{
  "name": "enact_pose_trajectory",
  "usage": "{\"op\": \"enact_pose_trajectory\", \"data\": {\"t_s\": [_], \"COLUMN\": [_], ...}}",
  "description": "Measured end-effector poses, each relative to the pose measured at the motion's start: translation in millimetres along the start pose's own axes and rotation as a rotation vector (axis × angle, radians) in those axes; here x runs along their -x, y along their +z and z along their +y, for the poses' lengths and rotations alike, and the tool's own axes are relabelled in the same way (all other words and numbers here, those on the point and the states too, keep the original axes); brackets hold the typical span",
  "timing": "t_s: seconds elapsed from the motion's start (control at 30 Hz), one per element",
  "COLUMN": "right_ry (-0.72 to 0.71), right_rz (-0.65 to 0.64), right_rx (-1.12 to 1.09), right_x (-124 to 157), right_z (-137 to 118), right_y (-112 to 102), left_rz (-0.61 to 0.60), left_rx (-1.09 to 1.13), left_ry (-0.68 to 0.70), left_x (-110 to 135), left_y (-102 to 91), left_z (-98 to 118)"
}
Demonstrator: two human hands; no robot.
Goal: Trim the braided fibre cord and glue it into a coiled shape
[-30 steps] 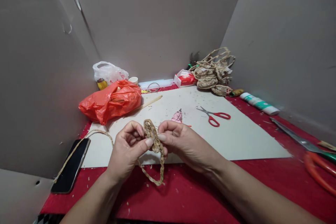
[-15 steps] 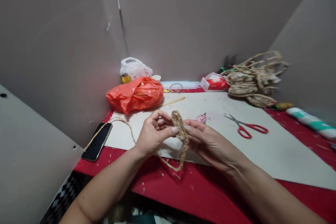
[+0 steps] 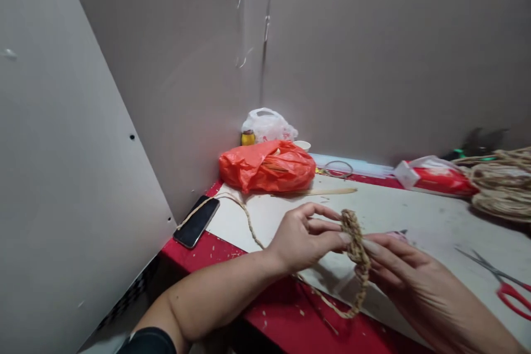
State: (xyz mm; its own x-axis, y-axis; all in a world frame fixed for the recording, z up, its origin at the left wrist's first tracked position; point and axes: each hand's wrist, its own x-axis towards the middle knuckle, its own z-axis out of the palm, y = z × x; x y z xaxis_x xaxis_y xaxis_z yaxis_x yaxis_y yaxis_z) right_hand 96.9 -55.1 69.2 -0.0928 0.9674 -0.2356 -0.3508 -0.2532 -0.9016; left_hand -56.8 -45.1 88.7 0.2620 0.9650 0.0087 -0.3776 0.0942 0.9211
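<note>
A small coil of braided straw cord (image 3: 355, 240) stands on edge between my two hands, above the front of the table. My left hand (image 3: 309, 235) pinches its left side between thumb and fingers. From the right, my right hand (image 3: 409, 265) grips the same coil with thumb and forefinger; its other fingers are partly hidden. A loop of the braid hangs below the coil, and its tail runs under my left wrist. More straw cord (image 3: 249, 218) stretches over the white board (image 3: 265, 221) to the phone (image 3: 197, 222).
At the back lie an orange plastic bag (image 3: 269, 168), a white bag (image 3: 269, 124), a flat wooden stick (image 3: 332, 192) and a wire ring (image 3: 338, 169). Red-handled scissors (image 3: 512, 293), a red tissue pack (image 3: 440, 177) and straw cord bundles (image 3: 506, 188) are right. Grey panels (image 3: 373, 55) enclose the table.
The view has swung to the left, so everything appears farther right and lower. Both hands still hold the coil in much the same grip.
</note>
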Motion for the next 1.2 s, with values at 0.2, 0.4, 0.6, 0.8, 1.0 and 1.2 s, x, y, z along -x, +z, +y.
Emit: {"op": "enact_pose_trajectory", "data": {"t_s": [0.2, 0.4, 0.6, 0.8, 1.0, 1.2], "right_ry": [-0.197, -0.390, -0.420, -0.455, -0.491, -0.454], "right_rz": [-0.034, -0.095, -0.142, -0.125, 0.002, -0.177], "right_rx": [0.157, 0.299, 0.304, 0.345, 0.379, 0.400], "right_x": [5.7, 12.3, 16.8, 18.9, 19.2, 18.3], "right_z": [-0.4, -4.3, -9.3, -11.9, -11.6, -4.5], "right_y": [2.6, 4.4, 6.0, 3.7, 4.7, 9.1], "left_rz": [0.014, -0.050, -0.105, -0.083, -0.080, -0.095], "left_rx": [-0.168, -0.195, -0.189, -0.183, -0.102, -0.086], "left_ry": [0.089, 0.116, 0.096, 0.117, 0.199, 0.268], "left_x": [4.3, 3.5, 4.1, 1.1, 1.6, 5.7], "left_y": [1.7, -2.4, -3.6, -4.6, -7.0, -4.5], "left_z": [5.8, 10.1, 12.1, 13.0, 14.5, 17.1]}}
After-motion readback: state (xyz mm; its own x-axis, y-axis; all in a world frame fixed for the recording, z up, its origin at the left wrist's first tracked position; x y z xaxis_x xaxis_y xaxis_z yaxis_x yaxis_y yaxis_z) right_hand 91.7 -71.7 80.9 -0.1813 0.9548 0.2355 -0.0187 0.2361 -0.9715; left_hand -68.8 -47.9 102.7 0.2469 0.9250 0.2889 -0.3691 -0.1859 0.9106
